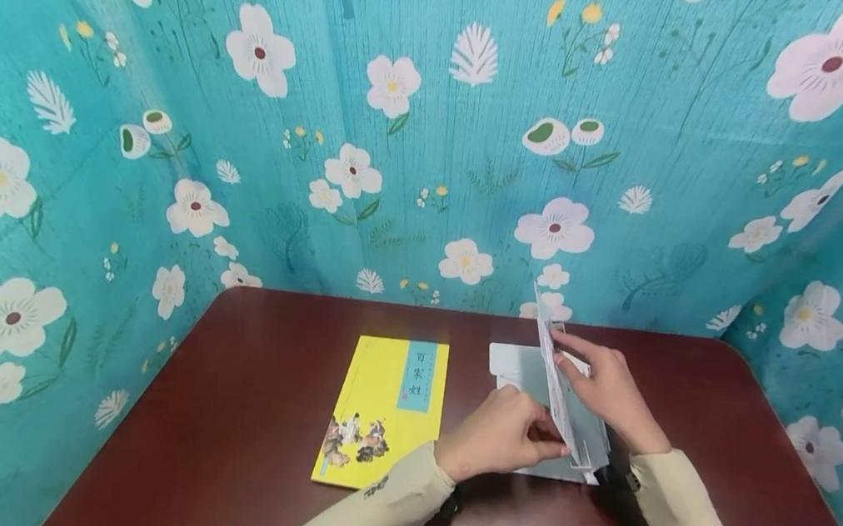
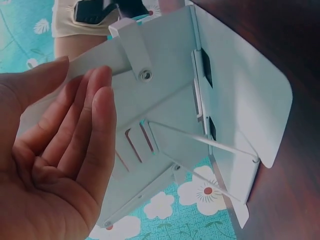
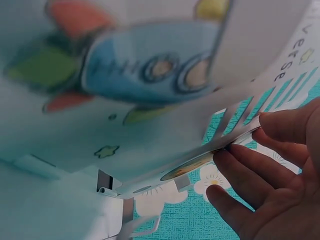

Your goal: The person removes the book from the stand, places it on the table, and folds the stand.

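Observation:
A white folding metal book stand [image 1: 588, 428] stands partly unfolded on the table, its slotted panel [image 1: 555, 375] raised nearly edge-on to the head view. By the panel's near lower edge, my left hand [image 1: 504, 433] has its fingers curled, thumb and fingertips at that edge. Higher up, the right hand [image 1: 609, 388] grips the panel's far edge between thumb and fingers. A wire leg [image 2: 200, 137] joins the panel's back to the base plate [image 2: 255, 95] in the left wrist view. In the right wrist view a printed blue rocket [image 3: 150, 65] covers the panel's face.
A yellow book [image 1: 378, 410] with a blue title strip lies flat left of the stand, close to the left forearm. Both rest on a dark red-brown table [image 1: 243, 414]. Behind hangs a teal flowered curtain [image 1: 414, 170].

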Motion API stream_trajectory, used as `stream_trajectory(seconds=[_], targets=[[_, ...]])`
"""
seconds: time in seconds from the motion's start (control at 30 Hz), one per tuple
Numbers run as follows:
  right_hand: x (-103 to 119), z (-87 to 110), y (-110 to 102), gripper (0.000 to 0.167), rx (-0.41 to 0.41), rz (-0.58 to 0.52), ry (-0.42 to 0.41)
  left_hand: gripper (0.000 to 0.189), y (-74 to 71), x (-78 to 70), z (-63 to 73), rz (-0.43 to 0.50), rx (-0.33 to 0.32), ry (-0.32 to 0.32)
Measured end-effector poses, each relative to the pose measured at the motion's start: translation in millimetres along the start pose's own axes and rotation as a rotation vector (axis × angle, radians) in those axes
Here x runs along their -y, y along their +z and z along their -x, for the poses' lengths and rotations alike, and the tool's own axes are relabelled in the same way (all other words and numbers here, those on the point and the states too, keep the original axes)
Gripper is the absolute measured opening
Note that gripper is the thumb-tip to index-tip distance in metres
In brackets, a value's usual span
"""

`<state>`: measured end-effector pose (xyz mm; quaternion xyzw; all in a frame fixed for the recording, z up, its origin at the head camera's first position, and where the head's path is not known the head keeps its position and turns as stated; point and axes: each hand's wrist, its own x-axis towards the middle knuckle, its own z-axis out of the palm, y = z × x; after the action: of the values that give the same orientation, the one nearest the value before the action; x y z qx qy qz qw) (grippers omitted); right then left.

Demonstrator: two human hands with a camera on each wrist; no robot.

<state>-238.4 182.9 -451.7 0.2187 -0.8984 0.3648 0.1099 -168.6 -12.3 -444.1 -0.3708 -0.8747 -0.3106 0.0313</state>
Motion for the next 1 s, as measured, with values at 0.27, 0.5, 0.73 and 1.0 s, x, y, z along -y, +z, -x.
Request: stream_trajectory(seconds=[0.27, 0.5, 0.73, 1.0], targets=[[2, -18.9, -11, 0.041, 0.000, -0.008, -0.007, 0.011, -4.8, 1.0, -17.7, -0.024, -0.050, 0.002], [1, -4.7, -4, 0.041, 0.066, -0.062, 0.045, 0.011, 9.3, -3.0, -8.4, -0.026, -0.047, 0.005], [2, 2.2, 3, 0.041, 0.072, -0.086, 0.080, 0.010, 10.5, 19.3, -3.2, -0.068, -0.039, -0.123], [3, 1.6, -2, 0.041, 0.074, -0.078, 0.076, 0.013, 21.3, 35.0, -12.3, -0.182, -0.066, -0.199]])
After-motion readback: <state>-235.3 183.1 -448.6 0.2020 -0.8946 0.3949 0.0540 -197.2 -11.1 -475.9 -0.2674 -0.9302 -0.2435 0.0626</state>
